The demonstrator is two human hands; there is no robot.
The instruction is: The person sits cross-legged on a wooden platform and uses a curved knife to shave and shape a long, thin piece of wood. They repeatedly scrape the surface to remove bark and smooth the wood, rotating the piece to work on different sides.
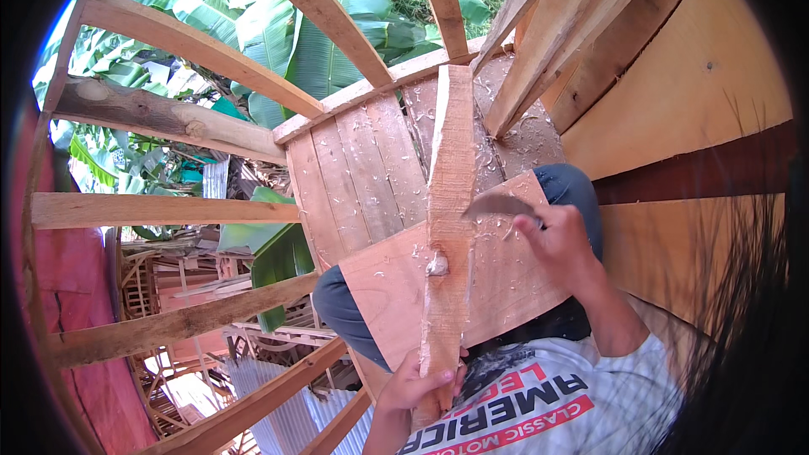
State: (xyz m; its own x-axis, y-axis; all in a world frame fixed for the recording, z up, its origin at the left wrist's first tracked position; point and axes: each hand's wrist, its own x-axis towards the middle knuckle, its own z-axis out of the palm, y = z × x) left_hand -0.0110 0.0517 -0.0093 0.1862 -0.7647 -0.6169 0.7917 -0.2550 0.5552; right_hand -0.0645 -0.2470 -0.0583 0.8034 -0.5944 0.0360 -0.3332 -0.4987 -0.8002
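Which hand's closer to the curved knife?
Right. The right hand grips the curved knife by its handle; the left hand is well away from it, holding the near end of the long wood strip.

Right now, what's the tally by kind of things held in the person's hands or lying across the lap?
Curved-blade knife: 1, in the right hand
Long wooden piece: 1, lower end in the left hand
Wide flat board: 1, beneath the long wooden piece
Total: 3
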